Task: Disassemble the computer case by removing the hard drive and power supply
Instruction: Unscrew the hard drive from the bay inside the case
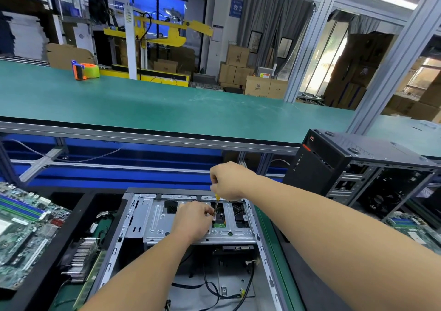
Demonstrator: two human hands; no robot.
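Note:
An open computer case point(133, 217) lies on its side in front of me, its grey metal drive cage point(155, 225) at the far end. Through a cut-out in the cage shows the hard drive point(219, 223) with a green board edge. My right hand point(226, 179) grips the handle of a yellow-shafted screwdriver point(216, 205), which stands nearly upright with its tip in that cut-out. My left hand point(193, 220) rests on the cage, its fingers curled round the lower shaft near the tip. Black cables point(214, 289) lie loose on the case floor. The power supply is not visible.
A second black tower case point(346, 167) stands open at the right. Motherboards lie at the left point(23, 227) and far right point(415, 229). A heatsink point(81, 258) sits left of the case. On the green conveyor belt point(167, 100) behind stands a tape dispenser point(84, 69).

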